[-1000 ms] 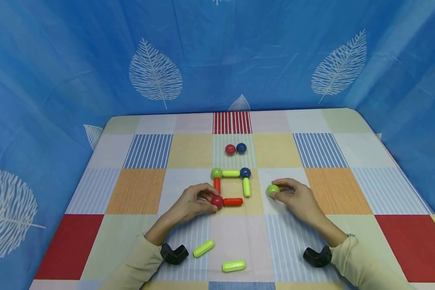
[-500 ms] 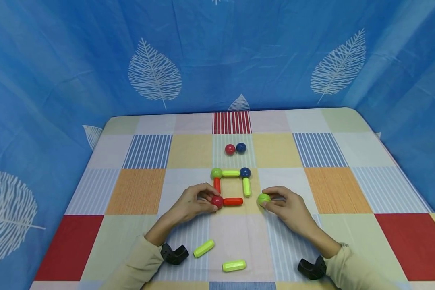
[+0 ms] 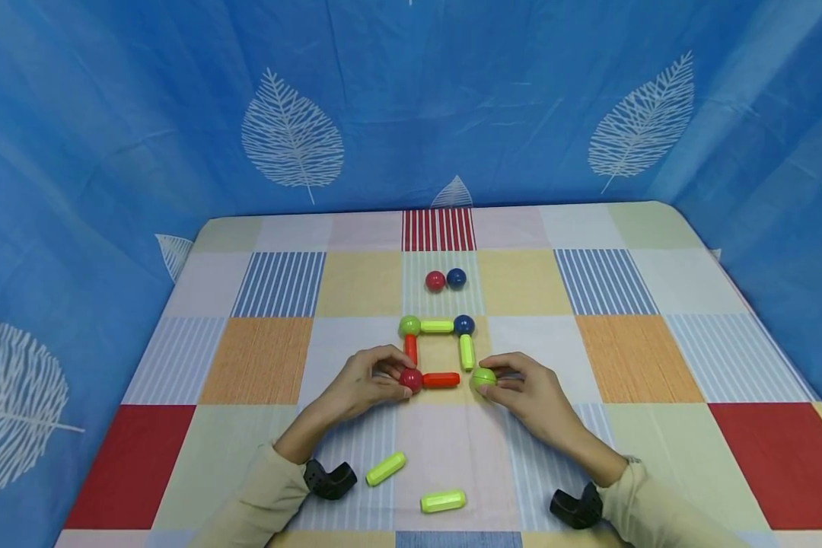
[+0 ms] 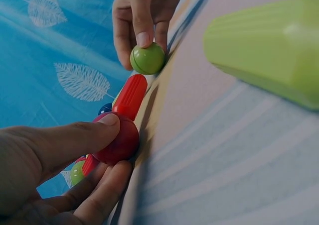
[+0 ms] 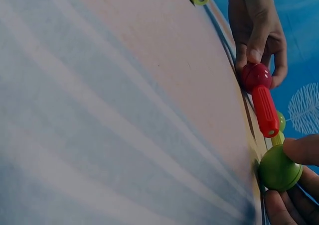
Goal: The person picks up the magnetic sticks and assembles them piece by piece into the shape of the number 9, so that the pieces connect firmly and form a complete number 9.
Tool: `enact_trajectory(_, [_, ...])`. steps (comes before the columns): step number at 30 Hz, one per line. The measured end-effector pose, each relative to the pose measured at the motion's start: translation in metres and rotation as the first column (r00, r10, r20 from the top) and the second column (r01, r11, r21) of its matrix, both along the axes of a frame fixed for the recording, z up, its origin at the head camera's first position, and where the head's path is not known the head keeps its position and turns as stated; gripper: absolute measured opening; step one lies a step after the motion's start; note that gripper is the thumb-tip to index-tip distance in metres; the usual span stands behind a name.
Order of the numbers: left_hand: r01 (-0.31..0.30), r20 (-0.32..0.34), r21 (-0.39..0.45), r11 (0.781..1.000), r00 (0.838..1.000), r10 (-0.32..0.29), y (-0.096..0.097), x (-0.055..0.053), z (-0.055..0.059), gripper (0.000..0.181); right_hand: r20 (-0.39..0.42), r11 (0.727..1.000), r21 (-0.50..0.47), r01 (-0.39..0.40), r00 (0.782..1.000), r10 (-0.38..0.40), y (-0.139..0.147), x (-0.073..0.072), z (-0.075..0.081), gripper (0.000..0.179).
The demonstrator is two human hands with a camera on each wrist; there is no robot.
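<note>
My left hand pinches a red ball at the near left corner of a square of rods and balls. From that ball a red rod points right and another red rod runs back to a green ball. A yellow-green rod links it to a dark blue ball, from which a second yellow-green rod comes forward. With thumb and fingers my right hand holds a green ball, close to the free ends of the red and yellow-green rods.
Behind the square lie a loose red ball and a dark blue ball. Nearer the front are two loose yellow-green rods, a tilted one and a level one. A patchwork cloth covers the table; a blue curtain hangs behind.
My right hand has carried the green ball left and toward the front, up to the square's near right corner. The left hand has stayed on the red ball.
</note>
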State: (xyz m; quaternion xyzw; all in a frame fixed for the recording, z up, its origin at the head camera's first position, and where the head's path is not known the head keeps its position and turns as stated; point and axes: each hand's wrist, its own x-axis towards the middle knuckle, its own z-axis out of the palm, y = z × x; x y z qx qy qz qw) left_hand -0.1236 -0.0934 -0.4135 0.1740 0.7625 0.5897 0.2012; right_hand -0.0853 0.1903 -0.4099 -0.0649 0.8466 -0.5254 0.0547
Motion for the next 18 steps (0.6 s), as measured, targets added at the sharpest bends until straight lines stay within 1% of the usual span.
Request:
enact_trajectory(9, [0.0, -0.011, 0.003, 1.0, 1.0, 0.0, -0.001, 0.0, 0.001, 0.032, -0.008, 1.0, 0.026, -0.015, 1.0, 0.016, -0.007, -0.004, -0.002, 0.034])
enact_trajectory(14, [-0.002, -0.006, 0.006, 1.0, 1.0, 0.002, 0.0, 0.0, 0.001, 0.032, -0.002, 1.0, 0.013, -0.01, 1.0, 0.01, -0.011, -0.004, -0.002, 0.034])
enact_trajectory(18, [-0.005, 0.0, -0.002, 1.0, 1.0, 0.005, 0.001, -0.001, 0.0, 0.032, -0.012, 1.0, 0.006, -0.003, 1.0, 0.003, -0.012, -0.004, -0.002, 0.034])
